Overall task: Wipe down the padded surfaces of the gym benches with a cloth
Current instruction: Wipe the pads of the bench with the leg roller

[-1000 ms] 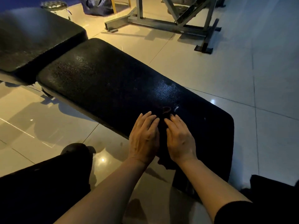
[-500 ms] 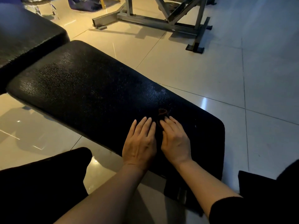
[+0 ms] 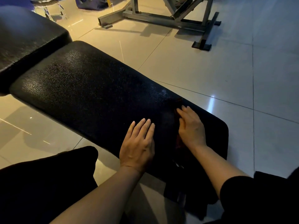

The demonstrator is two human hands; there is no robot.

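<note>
1. Nearest: person's knees in dark trousers, left knee [image 3: 48, 180] low in the head view, forearms reaching out over the pad's near edge.
2. Left hand [image 3: 137, 143]: flat on the bench pad [image 3: 84, 94], fingers straight and together, gripping nothing. Looks like it's bracing or smoothing.
3. Right hand [image 3: 191, 126]: palm down, fingers extended, pressing on a dark cloth [image 3: 171, 120]. No pinch or curl visible, so it's a flat press, not a grasp.
4. Cloth location: on the pad's near end, between the two hands and under the right one. It's nearly the same black as the vinyl; edges are hard to trace. A reddish-brown patch shows by the right fingertips and wrist.
5. Handling, my read: cloth is light, limp, will bunch or slide if pushed from one corner. Best driven with a flat palm on its middle, or pinched at a folded edge to reposition.
6. Pad: textured vinyl, firm cushion, slightly glossy, probably low friction. It takes pressure fine.
7. Most of the pad stretches away up-left from the hands; I'd judge wiping is at an early stage.
8. Beyond: second pad [image 3: 27, 42] at the far end, separated by a gap.
9. Far: grey steel rack frame [image 3: 169, 18] on the tiled floor [image 3: 202, 65]; a dark bag [image 3: 90, 4] and a stool [image 3: 47, 5] at the top edge.
</note>
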